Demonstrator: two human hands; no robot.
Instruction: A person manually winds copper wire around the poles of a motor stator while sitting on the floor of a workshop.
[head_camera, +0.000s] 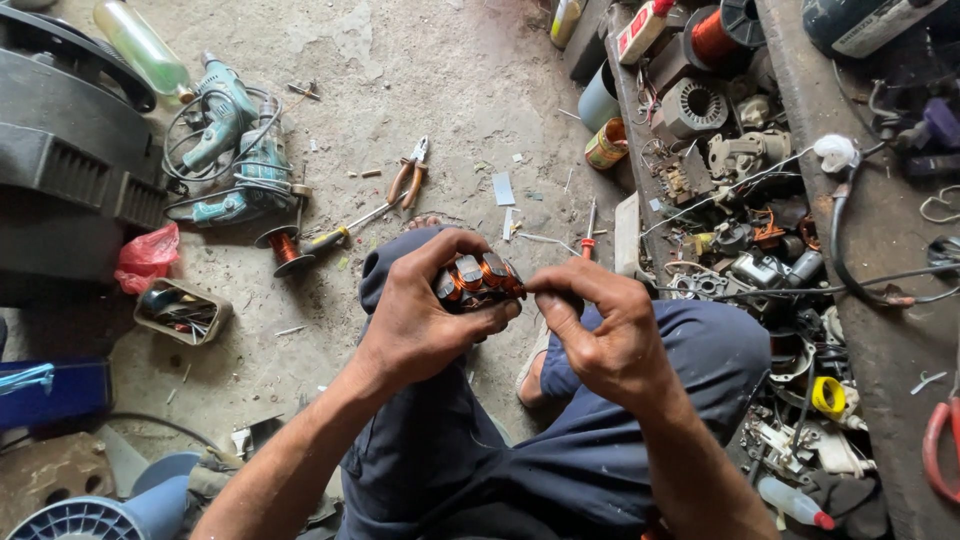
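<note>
Left hand (415, 315) grips a copper-wound stator (478, 280) above the knees; right hand (600, 335), at its 3 o'clock, pinches a wire end. Coils look mostly wound, finishing remains.

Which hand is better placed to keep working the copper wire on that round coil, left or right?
Probably the right hand: its pinched fingertips meet the edge of the round copper-wound coil, while the left hand is wrapped around it, steadying it.

1. A motor coil (478, 279), round, with copper-orange windings between dark segments.
2. It is held above the knees, clasped on its left side, pinched at its right edge.
</note>
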